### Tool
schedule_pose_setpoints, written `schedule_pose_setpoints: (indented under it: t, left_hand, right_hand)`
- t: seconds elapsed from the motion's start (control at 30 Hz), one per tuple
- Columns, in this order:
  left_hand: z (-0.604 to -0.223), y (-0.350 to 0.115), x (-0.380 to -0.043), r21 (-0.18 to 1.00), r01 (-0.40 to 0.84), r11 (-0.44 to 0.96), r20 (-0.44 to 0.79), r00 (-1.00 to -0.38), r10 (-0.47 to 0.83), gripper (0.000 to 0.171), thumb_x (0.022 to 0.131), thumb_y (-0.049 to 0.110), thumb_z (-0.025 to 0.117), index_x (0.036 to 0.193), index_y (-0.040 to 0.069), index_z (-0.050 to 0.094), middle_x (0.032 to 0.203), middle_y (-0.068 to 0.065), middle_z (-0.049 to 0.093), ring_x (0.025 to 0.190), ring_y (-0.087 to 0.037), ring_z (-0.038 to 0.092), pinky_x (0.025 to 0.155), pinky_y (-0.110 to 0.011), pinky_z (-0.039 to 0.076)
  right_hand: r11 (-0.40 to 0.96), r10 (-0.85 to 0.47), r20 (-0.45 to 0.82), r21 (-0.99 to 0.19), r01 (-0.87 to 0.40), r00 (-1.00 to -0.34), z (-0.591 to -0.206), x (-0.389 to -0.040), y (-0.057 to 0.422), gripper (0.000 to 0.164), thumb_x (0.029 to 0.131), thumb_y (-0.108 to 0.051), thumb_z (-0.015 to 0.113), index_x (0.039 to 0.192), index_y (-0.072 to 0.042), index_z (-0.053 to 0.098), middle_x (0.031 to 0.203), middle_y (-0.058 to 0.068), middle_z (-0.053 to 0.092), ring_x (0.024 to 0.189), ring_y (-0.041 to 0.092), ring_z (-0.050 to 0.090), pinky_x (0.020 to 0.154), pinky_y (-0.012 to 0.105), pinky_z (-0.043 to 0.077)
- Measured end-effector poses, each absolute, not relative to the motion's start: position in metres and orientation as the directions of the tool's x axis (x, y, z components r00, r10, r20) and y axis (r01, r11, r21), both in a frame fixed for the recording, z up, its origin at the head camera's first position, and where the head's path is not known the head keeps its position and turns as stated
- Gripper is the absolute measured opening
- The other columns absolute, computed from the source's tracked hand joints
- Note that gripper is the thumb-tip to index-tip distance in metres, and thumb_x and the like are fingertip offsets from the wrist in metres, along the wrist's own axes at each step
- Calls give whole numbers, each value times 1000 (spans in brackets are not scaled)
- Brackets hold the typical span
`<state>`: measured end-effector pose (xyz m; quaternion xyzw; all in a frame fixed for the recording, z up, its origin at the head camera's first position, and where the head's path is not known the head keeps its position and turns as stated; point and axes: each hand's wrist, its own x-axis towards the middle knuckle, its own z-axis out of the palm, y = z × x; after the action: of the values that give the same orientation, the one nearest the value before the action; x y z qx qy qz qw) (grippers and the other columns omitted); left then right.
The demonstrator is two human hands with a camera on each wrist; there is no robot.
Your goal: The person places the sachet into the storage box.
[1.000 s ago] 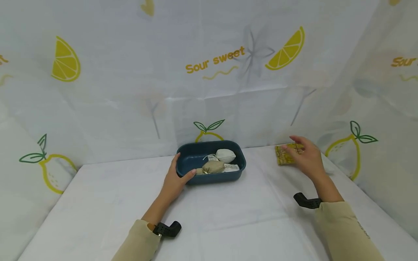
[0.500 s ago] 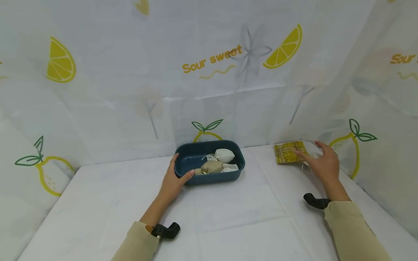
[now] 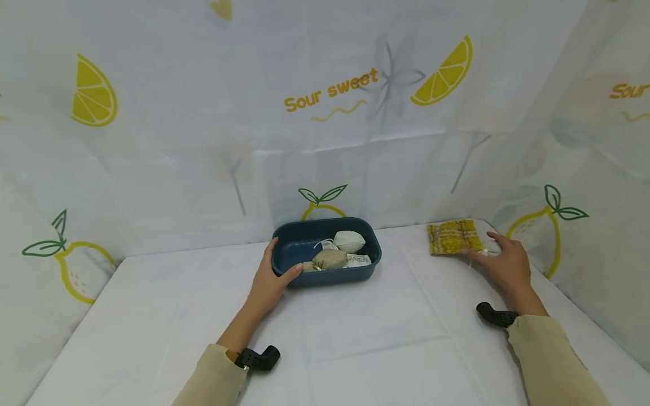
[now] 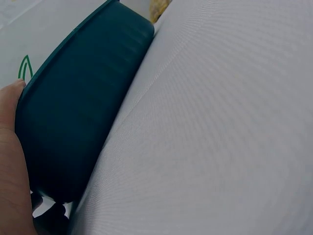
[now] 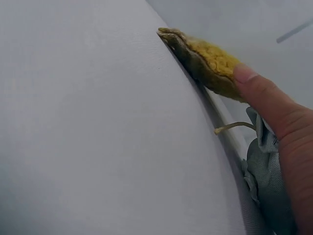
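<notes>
Since a second ago, the right hand [image 3: 509, 268] has moved off the yellow pouch [image 3: 449, 238] to the side of it farther from the blue bin [image 3: 337, 276], while the left hand [image 3: 268, 282] and the bin have stayed put. The left hand grasps the bin's left end, thumb over its near rim. In the bin's right half lie a white pouch [image 3: 350, 242], a tan pouch [image 3: 330, 259] and a label [image 3: 358, 260]. To the bin's right, well apart, the yellow pouch rests on the tabletop [image 3: 365, 338], with a pale pouch [image 5: 268, 166] beyond it, under the right hand.

That hand's thumb and forefinger stand apart, not visibly gripping anything; its other fingers are largely hidden. The thumb tip overlaps the yellow pouch's edge—it may be touching, though the wrist view is too dim to be sure.

The step in hand looks like taking up the pale pouch. To do it well, draw the thumb clear of the yellow pouch first, then pinch the full body rather than the loose string [image 5: 235, 125]. The cloth should give, so a gentle squeeze ought to do—and a steady left hand would keep the bin still.
</notes>
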<state>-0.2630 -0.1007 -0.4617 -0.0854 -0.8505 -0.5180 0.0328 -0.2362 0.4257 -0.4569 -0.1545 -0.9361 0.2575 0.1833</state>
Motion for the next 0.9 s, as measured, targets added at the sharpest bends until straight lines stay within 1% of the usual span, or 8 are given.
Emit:
schedule_pose_setpoints:
  t: [0.13, 0.3, 0.4, 0.5, 0.6, 0.7, 0.8, 0.9]
  left_hand:
    - [-464, -101, -263, 876, 181, 447, 144, -983, 115, 95, 90, 51, 70, 163, 26, 15, 170, -10, 20, 155, -39, 23, 121, -66, 25]
    - [-463, -100, -262, 878, 186, 440, 148, -982, 120, 95, 90, 52, 71, 163, 28, 15, 170, -10, 20, 156, -38, 22, 121, -65, 24]
    - [-461, -101, -261, 879, 182, 440, 148, -983, 111, 95, 89, 52, 71, 163, 29, 15, 170, -9, 20, 156, -37, 22, 121, -65, 24]
    - [-462, -102, -262, 877, 186, 443, 151, -982, 113, 95, 90, 52, 71, 163, 28, 15, 170, -9, 20, 156, -37, 22, 121, -65, 24]
    - [-464, -102, -263, 872, 191, 450, 152, -981, 123, 95, 90, 52, 70, 163, 26, 15, 170, -10, 19, 156, -38, 22, 121, -65, 24]
    - [-464, -102, -263, 873, 185, 451, 148, -982, 118, 95, 90, 52, 71, 163, 27, 15, 170, -10, 20, 156, -37, 22, 121, -65, 24]
    - [-463, -102, -263, 876, 183, 445, 150, -983, 108, 95, 89, 52, 71, 163, 28, 15, 170, -10, 21, 156, -37, 22, 122, -65, 24]
    - [-462, -101, -262, 877, 185, 444, 150, -982, 114, 95, 90, 52, 70, 163, 28, 15, 170, -10, 20, 156, -37, 22, 122, -64, 23]
  right_hand:
    - [825, 379, 242, -526, 207, -893, -457, -231, 427, 102, 83, -62, 73, 153, 3, 37, 139, 46, 37, 121, 60, 41, 92, 70, 39]
    - [786, 400, 207, -579, 219, -893, -459, -222, 427, 96, 85, -60, 73, 149, 4, 42, 143, 43, 33, 124, 57, 39, 93, 68, 37]
    - [764, 410, 191, -606, 222, -892, -462, -218, 424, 93, 85, -60, 73, 146, 4, 44, 146, 41, 31, 122, 54, 39, 92, 65, 37]
    - [761, 404, 190, -613, 214, -895, -463, -212, 419, 90, 85, -59, 73, 143, 5, 45, 147, 41, 29, 122, 55, 39, 91, 66, 37]
    - [775, 390, 212, -600, 196, -896, -462, -205, 415, 86, 86, -57, 73, 140, 5, 47, 145, 42, 32, 123, 57, 39, 93, 68, 36]
    - [783, 381, 221, -594, 186, -898, -462, -200, 410, 83, 88, -57, 71, 138, 5, 49, 142, 39, 40, 125, 56, 42, 94, 68, 37]
    - [780, 397, 203, -589, 212, -895, -462, -197, 405, 83, 89, -61, 67, 137, 5, 49, 141, 37, 44, 127, 55, 43, 97, 68, 37]
    - [785, 416, 193, -569, 244, -888, -461, -194, 403, 82, 89, -62, 66, 134, 4, 50, 141, 37, 45, 128, 57, 42, 99, 69, 37]
